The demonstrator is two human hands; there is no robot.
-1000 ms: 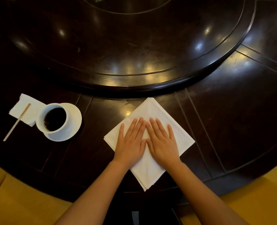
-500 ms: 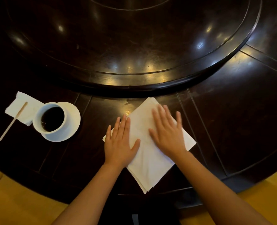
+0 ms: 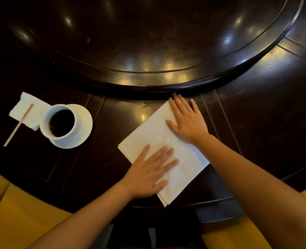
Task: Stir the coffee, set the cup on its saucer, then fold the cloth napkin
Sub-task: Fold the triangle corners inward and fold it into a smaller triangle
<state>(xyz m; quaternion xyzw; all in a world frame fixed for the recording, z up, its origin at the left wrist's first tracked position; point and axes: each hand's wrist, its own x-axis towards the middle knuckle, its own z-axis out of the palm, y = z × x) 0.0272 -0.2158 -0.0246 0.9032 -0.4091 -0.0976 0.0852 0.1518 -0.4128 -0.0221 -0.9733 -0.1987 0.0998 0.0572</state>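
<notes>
A white cloth napkin [image 3: 154,133], folded into a square, lies cornerwise on the dark table. My left hand [image 3: 151,172] presses flat on its near left part, fingers spread. My right hand [image 3: 187,121] lies flat on its far right corner, fingertips reaching the raised turntable edge. At the left, a white cup [image 3: 59,122] of black coffee stands on its white saucer [image 3: 84,126]. A wooden stir stick [image 3: 18,124] rests across a paper napkin [image 3: 29,109] just left of the cup.
The dark wooden table [image 3: 256,123] has a large raised turntable [image 3: 148,42] in its middle, its rim close behind the napkin. Yellow seat cushions [image 3: 14,221] show along the near edge on both sides.
Both hands slid apart from the napkin's middle: the right went up to the far corner, the left came down toward the near side. The napkin stays flat.
</notes>
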